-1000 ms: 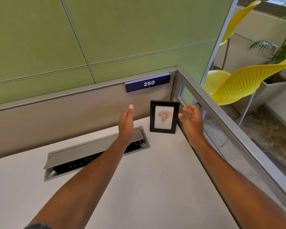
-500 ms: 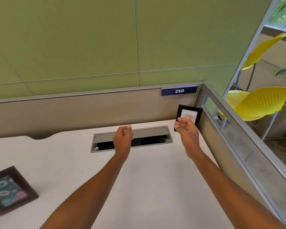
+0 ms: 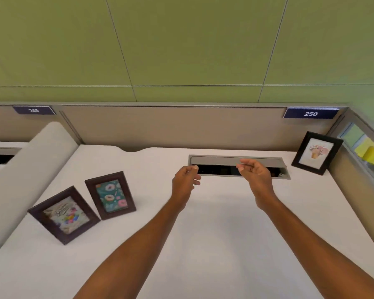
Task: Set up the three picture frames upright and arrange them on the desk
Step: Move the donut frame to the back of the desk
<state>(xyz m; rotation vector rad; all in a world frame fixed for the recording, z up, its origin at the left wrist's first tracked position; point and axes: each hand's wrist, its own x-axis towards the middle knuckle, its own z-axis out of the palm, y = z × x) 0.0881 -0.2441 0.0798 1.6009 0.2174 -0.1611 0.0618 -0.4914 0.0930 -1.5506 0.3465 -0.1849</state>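
Desk (image 3: pixel 214 223): white, bounded by a beige partition (image 3: pixel 160 126) under green wall panels.
Frames: black frame (image 3: pixel 316 152) stood upright in the far right corner; two brown frames (image 3: pixel 110 195) (image 3: pixel 64 214) placed at left.
Left hand (image 3: pixel 185 180): loosely curled, nothing held.
Right hand (image 3: pixel 256 174): half-curled, nothing held, raised before the cable tray (image 3: pixel 235 160).

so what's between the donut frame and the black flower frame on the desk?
Head view: both hands, left hand and right hand, plus the cable tray, between donut frame and black frame.
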